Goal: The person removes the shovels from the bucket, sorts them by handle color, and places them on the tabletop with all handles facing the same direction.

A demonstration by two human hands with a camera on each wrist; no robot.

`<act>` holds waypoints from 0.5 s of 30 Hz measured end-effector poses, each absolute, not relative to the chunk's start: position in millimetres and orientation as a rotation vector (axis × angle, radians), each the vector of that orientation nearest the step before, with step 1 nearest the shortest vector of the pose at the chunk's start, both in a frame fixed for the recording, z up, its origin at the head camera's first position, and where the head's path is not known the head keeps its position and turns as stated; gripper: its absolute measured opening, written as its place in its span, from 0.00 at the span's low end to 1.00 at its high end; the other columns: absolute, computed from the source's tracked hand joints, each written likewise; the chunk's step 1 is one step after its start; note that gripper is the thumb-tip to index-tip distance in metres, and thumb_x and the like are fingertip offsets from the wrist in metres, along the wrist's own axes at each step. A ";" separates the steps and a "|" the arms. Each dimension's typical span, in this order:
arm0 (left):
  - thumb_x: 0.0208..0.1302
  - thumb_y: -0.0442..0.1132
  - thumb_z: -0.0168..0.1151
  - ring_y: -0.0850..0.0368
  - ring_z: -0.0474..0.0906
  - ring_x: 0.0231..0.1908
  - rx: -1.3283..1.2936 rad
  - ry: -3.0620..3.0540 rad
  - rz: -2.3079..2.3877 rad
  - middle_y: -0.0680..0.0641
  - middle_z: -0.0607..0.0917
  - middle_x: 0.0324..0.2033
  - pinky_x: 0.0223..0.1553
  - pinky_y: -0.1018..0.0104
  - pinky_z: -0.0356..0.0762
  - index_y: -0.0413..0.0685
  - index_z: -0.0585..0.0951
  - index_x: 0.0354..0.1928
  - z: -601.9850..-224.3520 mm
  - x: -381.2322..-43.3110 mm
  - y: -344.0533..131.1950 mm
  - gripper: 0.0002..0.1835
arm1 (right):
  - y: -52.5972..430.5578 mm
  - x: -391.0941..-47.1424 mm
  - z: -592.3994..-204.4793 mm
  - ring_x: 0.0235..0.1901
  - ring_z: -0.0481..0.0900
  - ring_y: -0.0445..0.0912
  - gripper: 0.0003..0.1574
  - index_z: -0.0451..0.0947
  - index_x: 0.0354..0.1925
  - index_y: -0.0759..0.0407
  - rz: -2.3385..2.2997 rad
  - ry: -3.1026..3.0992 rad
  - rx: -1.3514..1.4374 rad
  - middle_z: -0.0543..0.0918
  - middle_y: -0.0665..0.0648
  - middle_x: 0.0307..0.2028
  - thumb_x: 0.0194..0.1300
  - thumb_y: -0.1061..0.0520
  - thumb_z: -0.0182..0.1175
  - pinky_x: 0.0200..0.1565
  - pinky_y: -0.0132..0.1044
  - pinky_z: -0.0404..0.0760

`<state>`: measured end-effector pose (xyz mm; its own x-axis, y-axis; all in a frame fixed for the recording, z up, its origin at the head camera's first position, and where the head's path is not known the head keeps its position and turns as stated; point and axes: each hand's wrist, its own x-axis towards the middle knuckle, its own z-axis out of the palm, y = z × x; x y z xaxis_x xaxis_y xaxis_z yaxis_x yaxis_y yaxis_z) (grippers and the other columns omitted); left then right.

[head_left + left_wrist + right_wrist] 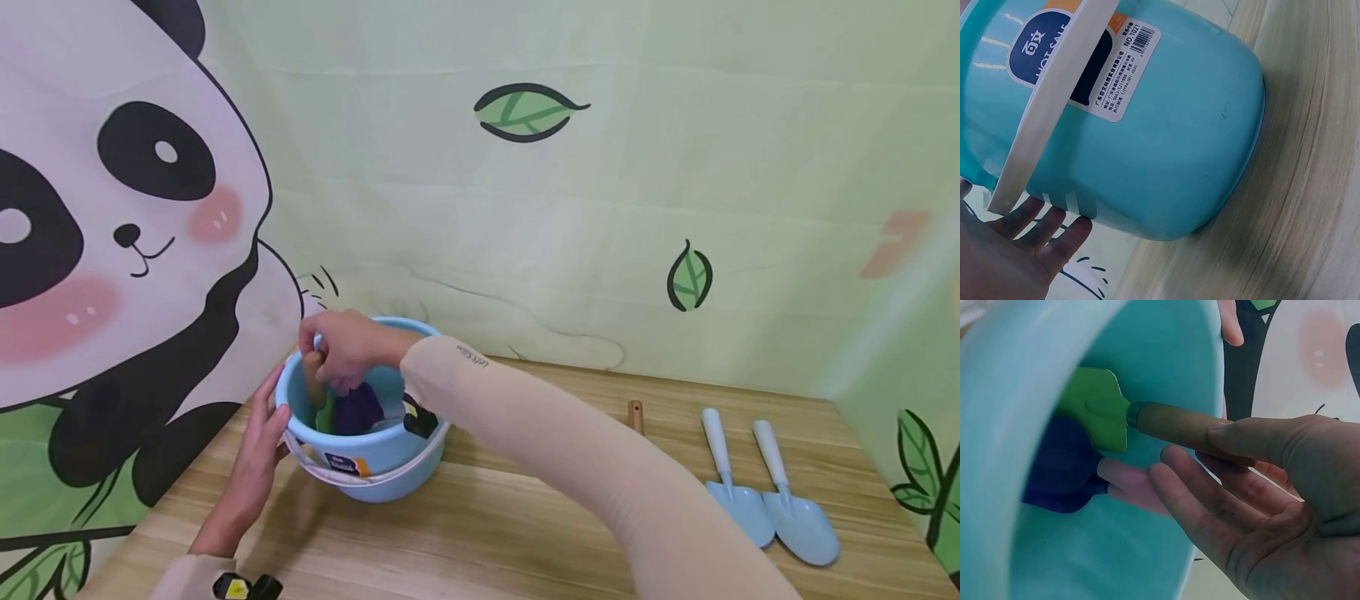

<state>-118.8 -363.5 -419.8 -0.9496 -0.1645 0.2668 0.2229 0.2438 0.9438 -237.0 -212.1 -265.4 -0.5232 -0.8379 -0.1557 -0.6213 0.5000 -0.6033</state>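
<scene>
A light blue bucket [390, 492] with a white handle stands on the wooden table. My left hand [255, 458] rests its extended fingers [1063, 240] against the bucket's outer side, below the rim. Over the opening, my right hand [356, 346] pinches the wooden handle [1175, 425] of a green-bladed hand trowel [1094, 406] between thumb and fingers. The green blade is down inside the bucket. Beside it lie dark blue trowels [1063, 459] with pink handles, their pink ends partly hidden by my right fingers.
Two light blue trowels [742, 512] [806, 525] lie at the table's right side. A brown wooden handle [636, 414] sticks out from behind my right sleeve. A printed cloth backdrop [450, 208] with a panda rises behind the table [450, 550].
</scene>
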 end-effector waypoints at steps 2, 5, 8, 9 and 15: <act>0.81 0.53 0.35 0.35 0.49 0.74 -0.054 -2.207 -1.759 0.45 0.46 0.80 0.63 0.18 0.50 0.70 0.44 0.82 -420.1 -118.9 -363.5 0.32 | -211.2 -236.5 -263.1 0.36 0.89 0.50 0.14 0.72 0.48 0.54 -0.675 2.314 -1.201 0.83 0.55 0.38 0.70 0.65 0.65 0.34 0.36 0.87; 0.81 0.54 0.35 0.35 0.50 0.74 -0.054 -2.203 -1.762 0.45 0.47 0.80 0.63 0.19 0.51 0.70 0.44 0.82 -420.5 -119.4 -363.8 0.33 | -210.4 -235.6 -260.3 0.37 0.90 0.51 0.14 0.73 0.48 0.54 -0.676 2.314 -1.185 0.83 0.55 0.38 0.70 0.66 0.65 0.34 0.35 0.87; 0.81 0.54 0.35 0.35 0.50 0.73 -0.053 -2.204 -1.761 0.45 0.47 0.80 0.63 0.19 0.51 0.70 0.44 0.82 -420.8 -120.0 -364.2 0.33 | -209.9 -234.9 -258.7 0.38 0.89 0.52 0.15 0.73 0.49 0.55 -0.704 2.302 -1.164 0.82 0.56 0.39 0.69 0.66 0.65 0.35 0.37 0.87; 0.81 0.54 0.35 0.35 0.51 0.73 -0.055 -2.204 -1.761 0.45 0.47 0.80 0.63 0.19 0.51 0.70 0.44 0.82 -421.0 -119.9 -364.2 0.33 | -209.7 -234.8 -258.2 0.38 0.89 0.52 0.15 0.73 0.49 0.55 -0.715 2.299 -1.159 0.82 0.56 0.39 0.69 0.67 0.65 0.36 0.37 0.87; 0.81 0.55 0.35 0.36 0.51 0.74 -0.060 -2.211 -1.755 0.46 0.47 0.80 0.63 0.19 0.51 0.72 0.44 0.82 -420.8 -119.3 -364.1 0.32 | -206.5 -236.5 -256.8 0.37 0.89 0.54 0.16 0.72 0.49 0.56 -0.823 2.250 -1.170 0.83 0.59 0.39 0.69 0.68 0.65 0.32 0.38 0.87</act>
<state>-119.3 -364.1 -420.8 -0.9489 -0.1621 0.2706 0.2267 0.2459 0.9424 -236.5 -206.5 -256.8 -0.5251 -0.8410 -0.1303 -0.5587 0.4561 -0.6927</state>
